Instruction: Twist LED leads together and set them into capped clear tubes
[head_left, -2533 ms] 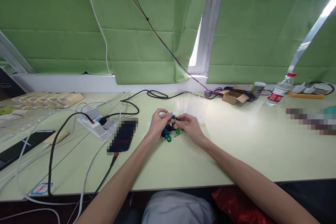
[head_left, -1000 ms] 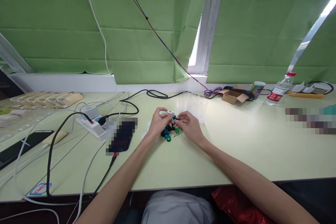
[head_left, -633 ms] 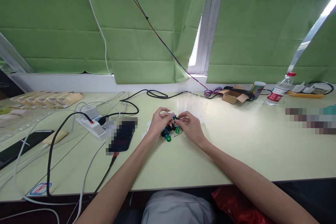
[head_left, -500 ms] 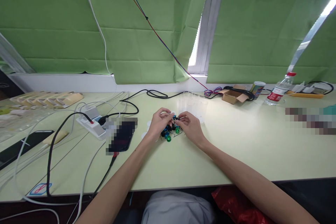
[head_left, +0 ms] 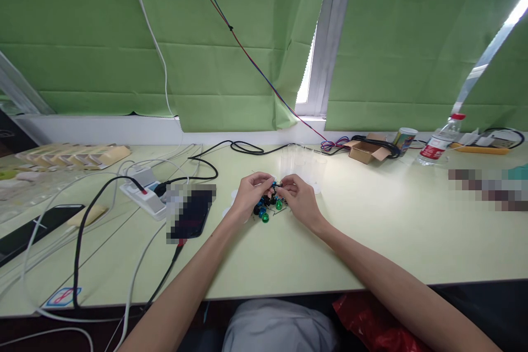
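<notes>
Two hands (head_left: pixel 252 196) (head_left: pixel 300 198) pinch parts (head_left: pixel 274 183) near two green balls (head_left: pixel 265 218) (head_left: pixel 279 205).

Parts (head_left: pixel 264 212) on the table (head_left: pixel 379 209), phone (head_left: pixel 194 213) left of them, carton (head_left: pixel 361 154) behind, to the right

Operator's visible body: bare arms, pale grey cloth (head_left: pixel 280 327) below.
Left hand (head_left: pixel 249 195) and right hand (head_left: pixel 300 201) are bare from the fingers (head_left: pixel 293 179) rearward; fingers slim, finer detail too small to grade. Left forearm (head_left: pixel 187 283) and right forearm (head_left: pixel 383 272), behind the fingers, are likewise bare, slender, smooth in outline, and broaden steadily towards the edge of view. The left one bears a small dark spot (head_left: pixel 212 236) on its outer edge, some way back from the fingers (mole or smudge, cannot be determined). The grey cloth, below the fingers at the bottom of view, is softly creased with a rounded upper outline; garment type not determinable.
</notes>
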Tool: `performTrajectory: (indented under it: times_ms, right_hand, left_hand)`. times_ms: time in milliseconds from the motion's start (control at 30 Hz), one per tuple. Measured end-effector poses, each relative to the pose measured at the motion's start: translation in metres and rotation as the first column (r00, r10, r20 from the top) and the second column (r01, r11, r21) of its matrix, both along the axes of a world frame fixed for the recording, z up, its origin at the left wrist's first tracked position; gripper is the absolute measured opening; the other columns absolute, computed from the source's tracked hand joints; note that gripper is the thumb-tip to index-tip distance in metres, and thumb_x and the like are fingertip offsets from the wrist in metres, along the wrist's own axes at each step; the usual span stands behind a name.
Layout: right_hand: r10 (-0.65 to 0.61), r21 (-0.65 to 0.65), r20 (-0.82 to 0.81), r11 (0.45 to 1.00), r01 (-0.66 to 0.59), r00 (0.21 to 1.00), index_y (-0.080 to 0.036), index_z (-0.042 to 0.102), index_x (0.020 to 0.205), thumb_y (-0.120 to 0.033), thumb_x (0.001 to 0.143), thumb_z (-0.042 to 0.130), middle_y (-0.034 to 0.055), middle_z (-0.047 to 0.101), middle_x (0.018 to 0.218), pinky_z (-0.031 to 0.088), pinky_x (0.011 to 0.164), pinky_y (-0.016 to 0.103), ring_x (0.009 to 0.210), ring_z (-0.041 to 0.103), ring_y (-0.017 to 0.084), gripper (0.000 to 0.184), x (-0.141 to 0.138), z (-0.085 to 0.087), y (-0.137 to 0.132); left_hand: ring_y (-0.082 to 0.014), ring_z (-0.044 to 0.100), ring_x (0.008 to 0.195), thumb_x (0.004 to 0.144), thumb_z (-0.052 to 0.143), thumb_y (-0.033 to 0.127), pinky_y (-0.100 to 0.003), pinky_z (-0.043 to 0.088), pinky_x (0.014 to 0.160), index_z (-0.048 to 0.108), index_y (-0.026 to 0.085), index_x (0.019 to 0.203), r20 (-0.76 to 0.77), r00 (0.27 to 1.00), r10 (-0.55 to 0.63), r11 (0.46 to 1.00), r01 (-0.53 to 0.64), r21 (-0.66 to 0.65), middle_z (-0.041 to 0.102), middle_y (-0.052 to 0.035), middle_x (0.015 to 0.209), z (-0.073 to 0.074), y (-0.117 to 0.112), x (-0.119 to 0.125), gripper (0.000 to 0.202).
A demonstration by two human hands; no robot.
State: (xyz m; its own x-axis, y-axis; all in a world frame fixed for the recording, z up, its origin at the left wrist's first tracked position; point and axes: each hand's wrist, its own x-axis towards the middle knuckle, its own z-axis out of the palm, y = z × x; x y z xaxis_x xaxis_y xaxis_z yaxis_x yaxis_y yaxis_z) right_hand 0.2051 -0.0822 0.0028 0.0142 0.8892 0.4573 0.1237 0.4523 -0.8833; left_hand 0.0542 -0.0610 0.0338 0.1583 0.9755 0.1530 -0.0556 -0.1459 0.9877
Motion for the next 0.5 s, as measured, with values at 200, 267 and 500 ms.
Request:
performTrajectory:
  times_ms: [200,267,500]
  right_hand:
    - [0.004,-0.012,-0.008,1.0,-0.004,1.0,-0.02,0.055,0.088,-0.041,0.081,0.063,0.0027,0.063,0.083,0.057,0.063,0.03,0.064,0.065,0.016,0.023,-0.0003,0.0024,-0.0017]
    - [0.013,-0.01,-0.011,1.0,-0.014,1.0,-0.02,0.055,0.087,-0.044,0.084,0.06,0.0025,0.063,0.08,0.057,0.061,0.03,0.063,0.064,0.016,0.024,-0.0002,0.0026,-0.0022]
    - [0.014,-0.029,0.005,0.999,-0.014,1.0,-0.022,0.055,0.086,-0.05,0.089,0.051,0.0007,0.062,0.069,0.056,0.056,0.031,0.058,0.064,0.017,0.028,0.0005,0.0023,-0.0011]
  left_hand:
    - [-0.0113,0.053,0.056,0.063,0.079,0.044,-0.027,0.045,0.059,0.065,0.017,0.078,0.017,1.0,-0.014,1.0,0.014,0.005,0.06,-0.001,0.068,-0.0016,0.0014,-0.0004,0.034]
    - [-0.0114,0.053,0.056,0.064,0.079,0.044,-0.027,0.045,0.06,0.065,0.017,0.078,0.016,1.0,-0.023,1.0,0.023,0.009,0.059,-0.0004,0.067,-0.0021,0.0015,-0.0005,0.034]
    - [-0.0115,0.053,0.055,0.067,0.076,0.043,-0.026,0.044,0.059,0.063,0.018,0.082,-0.01,0.997,-0.082,0.996,0.082,0.035,0.059,0.0007,0.062,-0.0036,0.0015,-0.0015,0.032]
